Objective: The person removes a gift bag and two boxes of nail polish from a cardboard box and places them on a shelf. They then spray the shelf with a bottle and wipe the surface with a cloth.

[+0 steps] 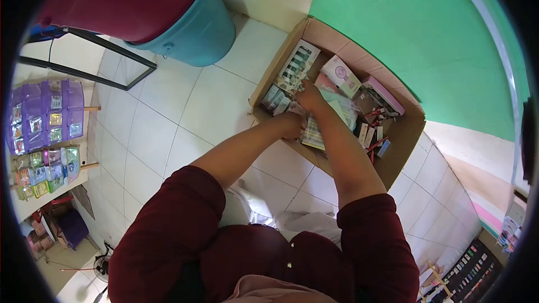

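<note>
Cardboard box (405,148) on tiled floor (188,109). I have my left hand (293,125) inside the near edge, right hand (309,96) farther in; fingers bent, hold on anything: cannot tell. Small packets (274,99) beside them, near left corner.

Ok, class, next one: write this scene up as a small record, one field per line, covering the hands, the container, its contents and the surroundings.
left hand: in the near-left part of the box; grip unclear
right hand: in the box, just beyond the left; grip unclear
container: open cardboard box
contents: small packaged goods, including a white carton and a pink-edged box
floor: pale tiles
beyond box: green wall
upper left: blue tub
</note>
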{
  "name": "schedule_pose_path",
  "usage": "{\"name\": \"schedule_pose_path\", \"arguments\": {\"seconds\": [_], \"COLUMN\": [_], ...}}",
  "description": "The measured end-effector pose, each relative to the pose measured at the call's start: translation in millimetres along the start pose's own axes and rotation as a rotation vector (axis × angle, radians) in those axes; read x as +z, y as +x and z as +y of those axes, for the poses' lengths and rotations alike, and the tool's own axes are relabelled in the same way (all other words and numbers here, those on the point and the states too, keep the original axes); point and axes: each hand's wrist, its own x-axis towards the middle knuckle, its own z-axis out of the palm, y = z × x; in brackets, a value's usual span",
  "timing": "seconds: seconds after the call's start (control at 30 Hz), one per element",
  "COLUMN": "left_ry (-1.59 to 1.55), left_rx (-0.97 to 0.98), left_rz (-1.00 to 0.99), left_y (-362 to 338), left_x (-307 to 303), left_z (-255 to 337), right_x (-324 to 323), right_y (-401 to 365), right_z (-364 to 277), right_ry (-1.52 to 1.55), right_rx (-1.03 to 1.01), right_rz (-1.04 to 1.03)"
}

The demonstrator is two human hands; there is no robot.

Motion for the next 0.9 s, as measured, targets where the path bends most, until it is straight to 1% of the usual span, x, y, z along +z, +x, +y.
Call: {"name": "schedule_pose_path", "arguments": {"seconds": [0.03, 0.07, 0.13, 0.17, 0.23, 0.27, 0.33, 0.37, 0.43, 0.47, 0.53, 0.57, 0.63, 0.67, 0.73, 0.77, 0.83, 0.87, 0.9], "left_ry": [-0.041, -0.077, -0.034, -0.035, -0.054, -0.056, -0.149, -0.154, -0.126, -0.128, -0.046, -0.046, -0.049, -0.051, -0.127, -0.126, -0.084, -0.086, -0.099], "left_rx": [0.088, 0.179, 0.016, 0.011, -0.261, -0.264, -0.556, -0.554, -0.666, -0.666, -0.690, -0.687, -0.688, -0.674, -0.634, -0.628, -0.608, -0.607, -0.593], "left_rz": [0.060, 0.116, -0.117, -0.119, -0.015, -0.016, 0.220, 0.217, 0.353, 0.350, 0.317, 0.314, 0.396, 0.387, 0.311, 0.303, 0.373, 0.369, 0.361], "left_y": [3.1, 6.0, -11.3, -13.9, -19.5, -24.5, -30.5, -30.0, -25.8, -23.6, -18.6, -17.2, -17.3, -17.3, -22.7, -21.5, -20.4, -20.7, -22.9], "left_x": [5.5, 11.0, -27.3, -32.3, -39.9, -44.2, -50.9, -51.9, -48.5, -46.2, -44.8, -43.0, -48.6, -50.8, -65.9, -66.0, -66.7, -66.9, -70.2], "left_z": [-4.6, -9.0, 13.5, 15.3, 16.0, 17.5, 23.0, 23.9, 23.2, 22.4, 20.6, 19.5, 23.4, 25.5, 29.4, 30.9, 32.1, 31.8, 32.7], "right_x": [6.2, 8.2, 12.1, 19.1, 36.7, 46.7, 66.0, 68.7, 63.7, 57.4, 43.7, 40.9, 35.3, 33.5, 40.4, 44.2, 50.9, 52.5, 54.4], "right_y": [9.5, 16.8, 30.4, 33.0, 39.2, 44.1, 54.5, 56.1, 51.0, 49.9, 50.7, 49.7, 52.8, 55.6, 69.1, 67.9, 67.0, 67.7, 71.0], "right_z": [1.2, -0.7, -9.3, -10.0, -5.2, -2.0, 12.4, 16.5, 8.0, 5.7, 4.9, 3.1, 15.8, 22.0, 39.3, 44.2, 46.7, 48.2, 50.8], "right_ry": [-0.095, -0.095, -0.050, -0.047, 0.052, 0.053, 0.256, 0.252, 0.512, 0.511, 0.908, 0.909, 0.988, 0.987, 0.868, 0.871, 0.974, 0.975, 0.882], "right_rx": [0.079, 0.080, 0.232, 0.230, 0.245, 0.245, 0.254, 0.258, 0.300, 0.303, 0.434, 0.438, 0.383, 0.394, 0.446, 0.454, 0.388, 0.394, 0.318], "right_rz": [0.017, 0.014, -0.040, -0.045, 0.115, 0.111, 0.204, 0.202, 0.308, 0.307, 0.192, 0.194, -0.008, 0.005, -0.087, -0.082, -0.020, -0.020, -0.008]}}
